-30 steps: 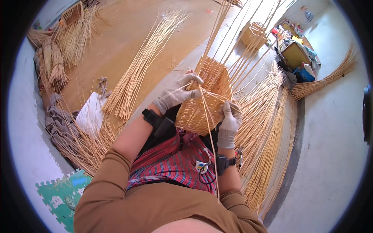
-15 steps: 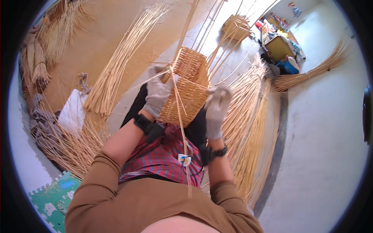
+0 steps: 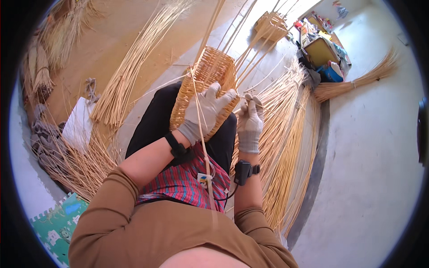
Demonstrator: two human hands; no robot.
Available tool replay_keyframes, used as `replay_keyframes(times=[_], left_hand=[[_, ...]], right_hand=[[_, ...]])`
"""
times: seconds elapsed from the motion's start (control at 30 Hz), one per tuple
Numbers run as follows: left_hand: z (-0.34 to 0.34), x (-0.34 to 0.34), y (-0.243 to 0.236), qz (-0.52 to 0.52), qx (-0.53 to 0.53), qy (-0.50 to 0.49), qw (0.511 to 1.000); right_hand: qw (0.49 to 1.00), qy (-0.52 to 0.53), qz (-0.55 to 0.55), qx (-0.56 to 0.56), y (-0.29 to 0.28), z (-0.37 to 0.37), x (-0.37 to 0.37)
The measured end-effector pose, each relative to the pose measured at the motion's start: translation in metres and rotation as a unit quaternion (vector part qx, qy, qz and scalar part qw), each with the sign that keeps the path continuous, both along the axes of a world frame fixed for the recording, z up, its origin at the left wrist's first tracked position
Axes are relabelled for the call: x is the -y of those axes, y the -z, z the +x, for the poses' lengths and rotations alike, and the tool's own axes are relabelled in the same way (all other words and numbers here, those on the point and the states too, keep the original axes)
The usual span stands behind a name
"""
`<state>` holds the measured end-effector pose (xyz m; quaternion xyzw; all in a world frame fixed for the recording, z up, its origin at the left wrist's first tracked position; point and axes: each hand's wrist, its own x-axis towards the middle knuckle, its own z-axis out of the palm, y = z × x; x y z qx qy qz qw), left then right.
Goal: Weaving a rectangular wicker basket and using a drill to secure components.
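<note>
A woven basket (image 3: 213, 63) sits tilted at the centre of the frame, long strands (image 3: 211, 27) rising from it to the top edge. The left hand (image 3: 204, 109), gloved, lies across its near wall, grip spread. A pale strip (image 3: 207, 163) passes over that hand and hangs down toward the lower centre. Just beside the basket's right edge, the gloved right hand (image 3: 250, 118) has bent fingers; whether its grip pinches a strand I cannot tell. A second basket (image 3: 271, 27) stands at upper right of centre; loose canes (image 3: 279, 152) fan out at right.
</note>
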<state>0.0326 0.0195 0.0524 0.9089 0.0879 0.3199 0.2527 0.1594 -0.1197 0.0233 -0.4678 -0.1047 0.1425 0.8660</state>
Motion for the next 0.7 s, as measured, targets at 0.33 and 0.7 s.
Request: replay_keyframes(times=[0.33,0.7], left_hand=[[-0.041,-0.05,0.029,-0.161,0.231,-0.041,0.959],[-0.027,-0.069,0.023,-0.171,0.264,-0.003,0.949]], right_hand=[[0.935,0.049,-0.24,0.257,-0.036,-0.102,-0.011],[0.811,0.105,-0.316,0.48,-0.057,-0.13,-0.027]])
